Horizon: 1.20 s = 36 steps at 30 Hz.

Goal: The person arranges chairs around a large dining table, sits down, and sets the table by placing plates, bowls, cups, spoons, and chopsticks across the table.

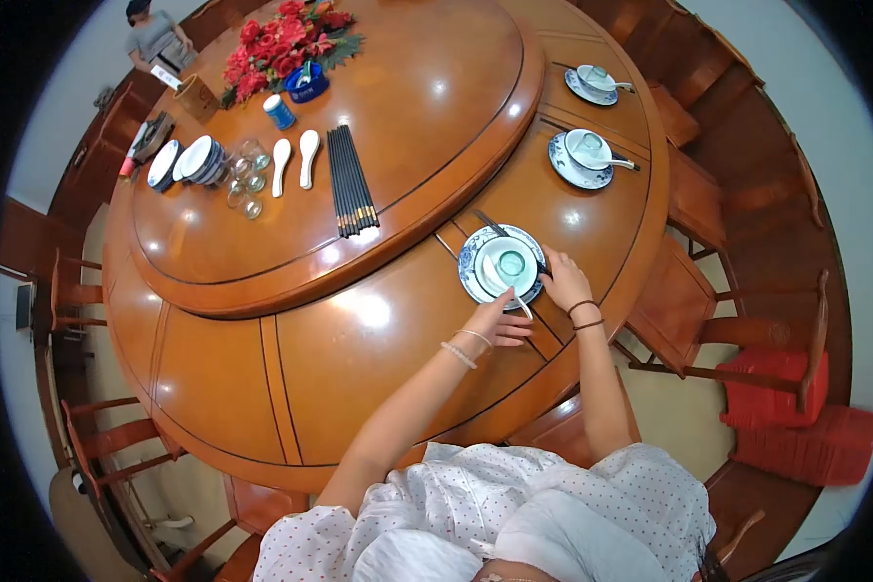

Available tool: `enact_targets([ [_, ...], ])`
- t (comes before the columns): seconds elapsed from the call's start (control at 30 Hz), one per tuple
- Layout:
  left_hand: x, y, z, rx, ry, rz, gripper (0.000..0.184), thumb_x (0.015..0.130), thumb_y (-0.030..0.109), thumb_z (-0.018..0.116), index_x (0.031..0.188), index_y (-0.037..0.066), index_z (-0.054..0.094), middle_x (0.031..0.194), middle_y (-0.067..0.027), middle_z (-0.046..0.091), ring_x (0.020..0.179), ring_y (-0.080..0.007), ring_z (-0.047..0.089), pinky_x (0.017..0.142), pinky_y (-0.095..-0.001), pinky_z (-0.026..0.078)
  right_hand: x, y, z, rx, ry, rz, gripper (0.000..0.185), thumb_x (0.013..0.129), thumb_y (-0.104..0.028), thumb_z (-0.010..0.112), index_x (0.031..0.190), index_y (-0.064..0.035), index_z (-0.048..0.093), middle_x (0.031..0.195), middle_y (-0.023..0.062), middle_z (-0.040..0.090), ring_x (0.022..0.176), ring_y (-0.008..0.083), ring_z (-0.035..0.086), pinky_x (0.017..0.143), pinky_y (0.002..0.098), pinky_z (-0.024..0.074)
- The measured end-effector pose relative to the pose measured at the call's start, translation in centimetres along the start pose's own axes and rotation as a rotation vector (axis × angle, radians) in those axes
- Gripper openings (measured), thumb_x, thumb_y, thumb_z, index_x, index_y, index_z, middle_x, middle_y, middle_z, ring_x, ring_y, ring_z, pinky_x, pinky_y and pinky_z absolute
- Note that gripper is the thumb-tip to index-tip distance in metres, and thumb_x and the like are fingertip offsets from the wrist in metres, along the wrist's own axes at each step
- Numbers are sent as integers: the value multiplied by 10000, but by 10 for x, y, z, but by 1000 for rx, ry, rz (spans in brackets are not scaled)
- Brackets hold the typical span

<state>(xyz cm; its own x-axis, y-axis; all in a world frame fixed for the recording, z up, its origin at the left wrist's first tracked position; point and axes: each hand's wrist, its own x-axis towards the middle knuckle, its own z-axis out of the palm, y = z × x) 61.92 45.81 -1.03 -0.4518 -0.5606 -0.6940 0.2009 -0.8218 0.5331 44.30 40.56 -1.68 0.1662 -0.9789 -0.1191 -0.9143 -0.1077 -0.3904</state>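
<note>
Right in front of me a blue-and-white plate (467, 264) carries a small white bowl (488, 289), with a clear glass (512, 263) in the bowl. A white spoon's handle (525, 308) sticks out toward me. Dark chopsticks (490, 223) lie across the far side of the plate. My left hand (496, 322) is at the near rim, thumb by the bowl and spoon handle, other fingers stretched out apart. At the right rim, my right hand (565, 281) has its thumb and fingers around the chopsticks' dark end, which they partly hide.
Two similar settings, a nearer plate (561, 167) and a farther plate (576, 85), are along the right. The raised turntable (407, 126) holds black chopsticks (351, 184), spoons (308, 160), glasses (252, 207), stacked bowls (202, 160) and red flowers (272, 48). Chairs (679, 291) ring the table; a person (160, 44) stands beyond.
</note>
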Motion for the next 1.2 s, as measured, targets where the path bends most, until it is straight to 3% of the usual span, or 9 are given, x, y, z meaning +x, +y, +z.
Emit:
enact_targets([
  [0.13, 15, -7, 15, -17, 23, 2, 663, 785, 577, 484, 1097, -2, 403, 985, -186, 590, 833, -263, 612, 662, -376, 506, 3, 3, 21, -18, -41, -5, 491, 770, -73, 529, 1241, -80, 390, 1070, 187, 493, 1011, 352, 484, 835, 404, 425],
  [0.23, 28, -10, 17, 97, 145, -56, 432, 835, 445, 478, 927, 25, 432, 713, -127, 594, 541, -221, 613, 446, -328, 508, 5, 6, 32, 141, -41, 44, 451, 803, -40, 460, 1245, -99, 393, 1036, 227, 475, 954, 393, 488, 815, 427, 417],
  [0.37, 18, -13, 17, 162, 125, 61, 305, 888, 299, 372, 916, 0, 426, 573, -117, 552, 425, -231, 576, 376, -307, 484, -4, 13, 36, 248, 4, 36, 433, 835, -29, 430, 1260, -102, 384, 1072, 233, 474, 995, 399, 471, 847, 408, 397],
  [0.67, -14, -10, 6, 390, 171, 262, 337, 929, 294, 301, 893, -20, 418, 564, -99, 547, 414, -179, 543, 378, -282, 457, -23, 13, 23, 245, 295, 69, 363, 871, -95, 436, 1228, -30, 419, 1035, 225, 468, 943, 385, 486, 811, 413, 400],
  [0.8, -45, -11, -12, 485, 172, 470, 311, 929, 278, 338, 868, -11, 436, 587, -91, 577, 421, -159, 540, 397, -275, 454, -32, -24, -8, 351, 523, 46, 348, 862, -95, 455, 1194, 8, 445, 1007, 198, 502, 938, 335, 501, 817, 391, 399],
  [1.03, -105, -14, -75, 369, 274, 630, 291, 934, 280, 352, 898, 8, 451, 611, -72, 581, 441, -127, 524, 417, -239, 439, -38, -158, 51, 633, 494, -85, 347, 850, -93, 471, 1179, 16, 459, 1016, 189, 528, 952, 305, 508, 841, 358, 394],
  [1.1, -126, -12, -100, 358, 314, 682, 289, 938, 273, 347, 869, 12, 451, 583, -64, 553, 437, -112, 496, 400, -234, 401, -32, -206, 61, 681, 335, -25, 356, 850, -86, 508, 1194, -1, 470, 945, 68, 543, 786, 115, 498, 686, 239, 422],
  [1.13, -135, -14, -114, 371, 299, 682, 289, 938, 273, 347, 869, 12, 451, 583, -64, 553, 437, -112, 496, 400, -234, 401, -30, -230, 65, 713, 298, 18, 343, 841, -94, 494, 1175, -16, 484, 880, 155, 537, 803, 252, 529, 720, 315, 423],
  [1.2, -147, -17, -144, 343, 353, 747, 282, 940, 266, 342, 859, 17, 445, 548, -49, 510, 429, -103, 467, 389, -236, 370, -12, -263, 83, 734, 284, -25, 342, 830, -103, 517, 1160, -18, 497, 855, 155, 519, 799, 264, 521, 730, 318, 424],
])
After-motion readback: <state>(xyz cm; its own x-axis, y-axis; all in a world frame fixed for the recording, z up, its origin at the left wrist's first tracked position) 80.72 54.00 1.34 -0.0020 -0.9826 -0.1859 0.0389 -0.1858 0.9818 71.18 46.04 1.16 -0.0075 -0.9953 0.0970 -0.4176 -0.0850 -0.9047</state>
